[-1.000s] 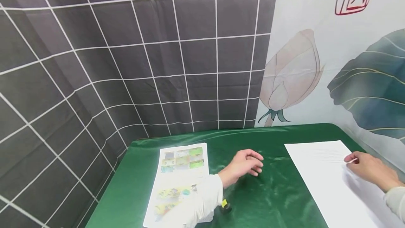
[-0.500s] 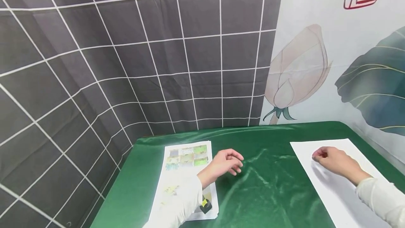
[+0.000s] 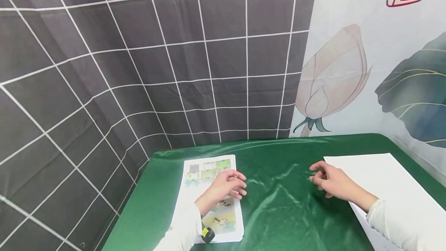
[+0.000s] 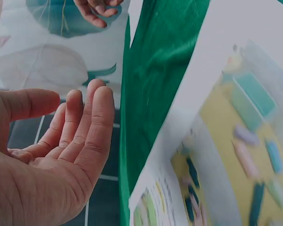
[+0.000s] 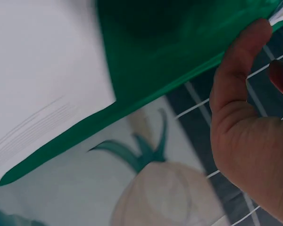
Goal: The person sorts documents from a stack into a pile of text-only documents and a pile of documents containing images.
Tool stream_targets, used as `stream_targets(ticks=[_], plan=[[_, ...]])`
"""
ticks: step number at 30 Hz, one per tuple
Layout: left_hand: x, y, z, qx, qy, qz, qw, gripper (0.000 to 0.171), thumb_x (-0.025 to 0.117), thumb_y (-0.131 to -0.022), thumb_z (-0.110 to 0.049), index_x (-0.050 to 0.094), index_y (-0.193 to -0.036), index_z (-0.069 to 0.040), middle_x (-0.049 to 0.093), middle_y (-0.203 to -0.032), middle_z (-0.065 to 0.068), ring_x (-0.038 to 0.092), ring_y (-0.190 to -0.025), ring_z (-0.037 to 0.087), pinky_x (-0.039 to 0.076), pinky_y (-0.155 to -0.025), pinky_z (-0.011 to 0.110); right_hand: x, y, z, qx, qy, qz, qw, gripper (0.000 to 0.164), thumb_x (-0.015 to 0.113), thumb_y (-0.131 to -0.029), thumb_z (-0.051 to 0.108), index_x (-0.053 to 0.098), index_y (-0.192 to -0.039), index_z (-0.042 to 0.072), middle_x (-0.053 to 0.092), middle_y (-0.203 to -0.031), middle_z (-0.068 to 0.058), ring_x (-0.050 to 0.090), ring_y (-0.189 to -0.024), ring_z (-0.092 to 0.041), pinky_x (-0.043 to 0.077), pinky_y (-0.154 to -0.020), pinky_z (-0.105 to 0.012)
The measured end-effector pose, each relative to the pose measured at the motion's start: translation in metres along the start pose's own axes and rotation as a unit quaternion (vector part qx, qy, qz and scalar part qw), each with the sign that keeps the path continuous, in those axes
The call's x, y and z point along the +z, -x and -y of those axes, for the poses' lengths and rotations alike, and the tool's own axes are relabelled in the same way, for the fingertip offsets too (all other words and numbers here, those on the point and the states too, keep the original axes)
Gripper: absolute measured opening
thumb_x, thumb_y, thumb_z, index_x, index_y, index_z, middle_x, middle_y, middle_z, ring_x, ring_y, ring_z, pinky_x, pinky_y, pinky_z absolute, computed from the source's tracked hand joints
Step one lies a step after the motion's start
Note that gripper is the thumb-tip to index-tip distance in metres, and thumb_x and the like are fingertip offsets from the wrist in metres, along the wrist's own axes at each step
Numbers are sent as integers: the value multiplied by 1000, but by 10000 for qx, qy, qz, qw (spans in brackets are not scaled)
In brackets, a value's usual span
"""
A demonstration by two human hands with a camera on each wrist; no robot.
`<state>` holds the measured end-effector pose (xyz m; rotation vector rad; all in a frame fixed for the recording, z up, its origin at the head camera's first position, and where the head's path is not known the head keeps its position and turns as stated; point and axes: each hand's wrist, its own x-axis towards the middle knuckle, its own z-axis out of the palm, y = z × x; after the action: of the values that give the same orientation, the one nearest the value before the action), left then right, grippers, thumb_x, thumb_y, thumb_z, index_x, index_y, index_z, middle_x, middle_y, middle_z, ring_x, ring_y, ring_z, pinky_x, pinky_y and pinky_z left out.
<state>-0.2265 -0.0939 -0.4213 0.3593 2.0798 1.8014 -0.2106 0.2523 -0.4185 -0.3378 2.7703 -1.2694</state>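
Stack of white paper sheets with colour prints at 6 to 7 o'clock, head view, on glossy green cloth. Left hand over it, fingers loosely curved, thumb apart from them, fingertips past its 3 o'clock edge. Right hand at 4 o'clock over cloth, just beyond the 9 o'clock edge of long white paper, faintly lined near 1 corner; 2 digits show apart in right wrist view. Dark grey fabric with white grid, 9 to 12 o'clock.
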Motion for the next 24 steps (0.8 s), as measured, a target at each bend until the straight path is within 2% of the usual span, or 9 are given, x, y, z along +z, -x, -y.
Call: stream_targets(ticks=[3,8,12,16,18,21,24], plan=[[-11,2,3,0,-64,-141,9999,29,54,-88,-6,54,-112,10,68,-93,19,70,-81,30,57,-68,38,9,-4,12,-79,-204,92,9997,36,61,-92,17,48,-118,-3,56,-81,-10,58,-61,-19,50,-46,-32],[-24,4,7,7,-154,-432,9989,29,55,-89,-7,55,-113,9,67,-96,24,70,-81,28,57,-69,37,19,-14,26,-250,-116,107,9996,30,60,-92,17,51,-116,3,58,-82,-10,58,-61,-21,50,-47,-31],[-27,1,7,177,-215,-516,9983,30,52,-87,-3,53,-115,10,65,-99,27,69,-81,30,57,-68,39,31,-26,37,-512,-29,115,9986,27,61,-90,15,53,-114,4,59,-82,-6,59,-59,-21,48,-46,-29],[-29,0,6,167,-481,-676,9964,29,55,-86,-3,55,-113,8,66,-96,21,69,-82,32,57,-67,38,53,-36,54,-747,-99,207,9969,25,63,-88,13,55,-111,5,59,-79,-2,60,-59,-22,48,-44,-29],[-33,2,5,58,-802,-912,9926,28,57,-85,-5,57,-110,6,67,-93,18,69,-78,30,55,-61,33,67,-42,64,-798,-216,321,9961,25,63,-88,13,55,-110,4,59,-79,-2,61,-60,-24,49,-44,-29],[-44,7,5,-206,-1251,-1339,9828,24,58,-85,-10,61,-106,1,69,-90,12,68,-69,24,47,-50,26,87,-50,78,-839,-426,563,9940,26,63,-88,13,55,-111,3,59,-78,-3,61,-61,-27,49,-45,-30],[-54,12,6,-413,-1454,-1584,9757,23,57,-87,-14,62,-105,-1,70,-91,12,66,-66,19,44,-50,26,106,-55,86,-891,-527,808,9913,28,62,-88,12,53,-112,1,58,-77,-4,60,-58,-28,49,-45,-31]])
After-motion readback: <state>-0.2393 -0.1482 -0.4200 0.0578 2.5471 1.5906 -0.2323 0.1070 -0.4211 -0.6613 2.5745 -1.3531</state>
